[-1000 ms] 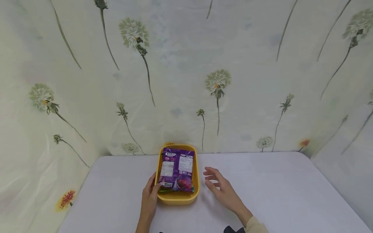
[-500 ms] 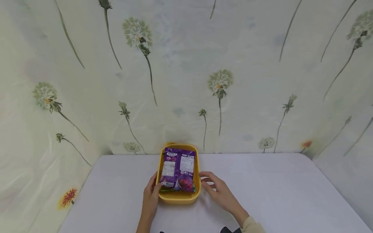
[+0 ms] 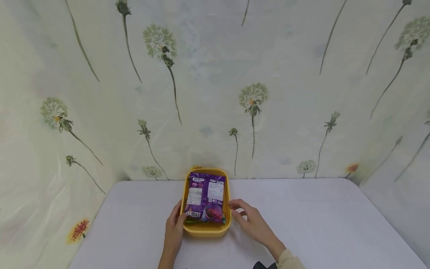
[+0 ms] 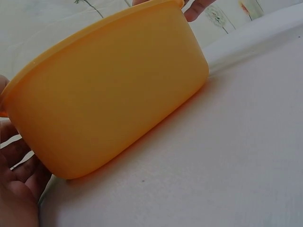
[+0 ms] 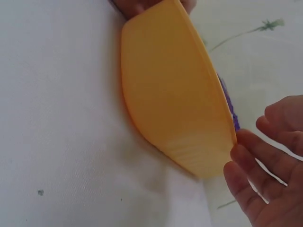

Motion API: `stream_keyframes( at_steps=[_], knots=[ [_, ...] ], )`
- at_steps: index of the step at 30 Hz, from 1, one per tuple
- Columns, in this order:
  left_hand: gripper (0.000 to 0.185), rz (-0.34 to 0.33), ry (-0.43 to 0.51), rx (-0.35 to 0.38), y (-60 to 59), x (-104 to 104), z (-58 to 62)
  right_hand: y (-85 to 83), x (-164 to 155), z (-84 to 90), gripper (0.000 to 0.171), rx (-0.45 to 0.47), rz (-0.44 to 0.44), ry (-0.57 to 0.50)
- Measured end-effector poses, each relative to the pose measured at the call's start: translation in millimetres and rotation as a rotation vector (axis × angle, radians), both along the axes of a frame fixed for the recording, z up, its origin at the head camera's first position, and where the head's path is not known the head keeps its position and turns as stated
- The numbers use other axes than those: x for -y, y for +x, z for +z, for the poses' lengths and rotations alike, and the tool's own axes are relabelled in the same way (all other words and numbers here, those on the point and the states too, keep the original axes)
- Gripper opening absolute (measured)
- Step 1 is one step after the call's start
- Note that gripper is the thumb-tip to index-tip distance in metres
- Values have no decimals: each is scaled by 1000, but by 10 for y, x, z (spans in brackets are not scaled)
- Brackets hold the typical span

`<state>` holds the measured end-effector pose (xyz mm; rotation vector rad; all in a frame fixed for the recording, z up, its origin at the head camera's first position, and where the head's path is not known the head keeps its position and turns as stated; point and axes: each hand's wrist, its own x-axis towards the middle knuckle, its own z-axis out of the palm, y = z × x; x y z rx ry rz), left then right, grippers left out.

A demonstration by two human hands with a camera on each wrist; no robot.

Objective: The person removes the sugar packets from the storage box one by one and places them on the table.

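Note:
A yellow plastic tub (image 3: 205, 234) stands on the table, holding a purple candy packet (image 3: 214, 188) that reads FOX'S. Beneath that packet, the green edge of another wrapper (image 3: 197, 221) peeks out. My left hand (image 3: 173, 229) grips the tub's left side, thumb over the rim and fingers along the outer wall; the left wrist view shows these fingers (image 4: 19, 158) against the tub's end. On the other side, my right hand (image 3: 255, 226) has its fingertips at the right rim. In the right wrist view its fingers (image 5: 258, 177) reach the rim, thumb held apart.
The table (image 3: 319, 220) has a white cover. Behind the tub rises a floral-printed cloth backdrop (image 3: 201, 93), close to its far end. A dark object (image 3: 263, 265) shows at the bottom edge beside the right sleeve (image 3: 291, 260).
My right hand has moved left, from apart to the tub's right rim. My left hand keeps its grip, and the tub has stayed in place. The head view has shifted slightly.

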<state>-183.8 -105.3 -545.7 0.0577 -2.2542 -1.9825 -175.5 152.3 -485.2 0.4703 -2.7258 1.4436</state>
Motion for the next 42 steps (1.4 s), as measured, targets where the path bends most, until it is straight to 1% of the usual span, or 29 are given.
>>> stream_keyframes(
  at_steps=[7,11,14,18,21,26,30,33,35,39,42],
  knots=[
    [47,4,-15,0,9,9,-14,1,65,71,23,-61,-6,126],
    [46,7,-4,-8,-2,-1,-8,-21,136,164,19,-125,-28,209],
    [47,6,3,1,-13,-19,-10,-32,197,252,17,-139,-56,266],
    [47,-3,11,7,-6,-41,0,-45,266,353,16,-94,-79,318],
    [47,-4,18,0,7,-42,20,-59,311,408,17,-64,-76,348],
    [49,-2,1,-5,-1,-8,14,-92,386,474,21,-46,-36,403],
    [48,17,-10,-3,0,21,10,-116,464,541,25,-1,12,463],
    [47,22,1,-2,-3,21,1,-130,513,593,22,29,33,507],
    [47,14,11,-1,-11,14,-9,-137,535,625,19,40,31,530],
    [47,6,12,-9,-24,-9,-20,-171,558,642,17,46,18,548],
    [47,24,-12,-20,-18,10,-10,-207,596,622,20,37,25,545]
  ],
)
